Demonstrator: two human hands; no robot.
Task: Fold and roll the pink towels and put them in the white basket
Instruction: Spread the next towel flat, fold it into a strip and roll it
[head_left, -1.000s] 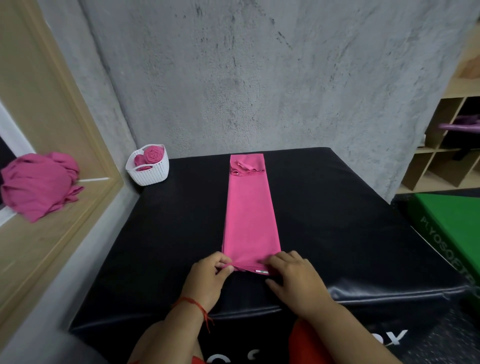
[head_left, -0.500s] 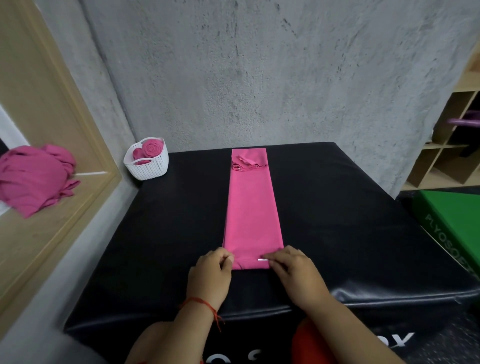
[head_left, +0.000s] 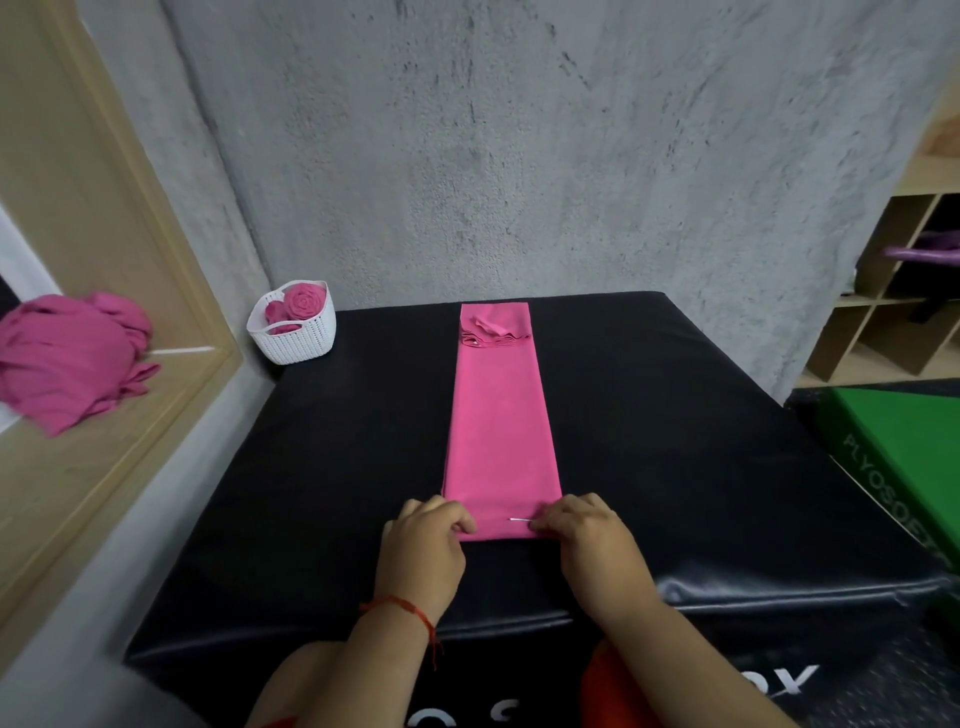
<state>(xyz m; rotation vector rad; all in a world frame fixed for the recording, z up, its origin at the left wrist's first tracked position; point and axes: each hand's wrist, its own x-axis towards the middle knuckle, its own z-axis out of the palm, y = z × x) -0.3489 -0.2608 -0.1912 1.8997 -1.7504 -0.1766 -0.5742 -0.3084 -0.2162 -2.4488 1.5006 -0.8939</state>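
Observation:
A pink towel (head_left: 500, 431), folded into a long narrow strip, lies down the middle of the black padded box (head_left: 701, 441); its far end is bunched in small folds. My left hand (head_left: 423, 551) pinches the near left corner, and my right hand (head_left: 587, 540) pinches the near right corner, where the near edge is turned over into a first small roll. The white basket (head_left: 298, 343) stands at the box's far left corner with rolled pink towels inside.
A heap of loose pink towels (head_left: 67, 358) lies on the wooden ledge at the left. A green box (head_left: 904, 457) sits to the right of the black box, with wooden shelves (head_left: 893, 291) behind it. A concrete wall rises at the back.
Both hands have turned the towel's near edge over and shifted slightly away from me, starting a roll. The camera view has tilted a little.

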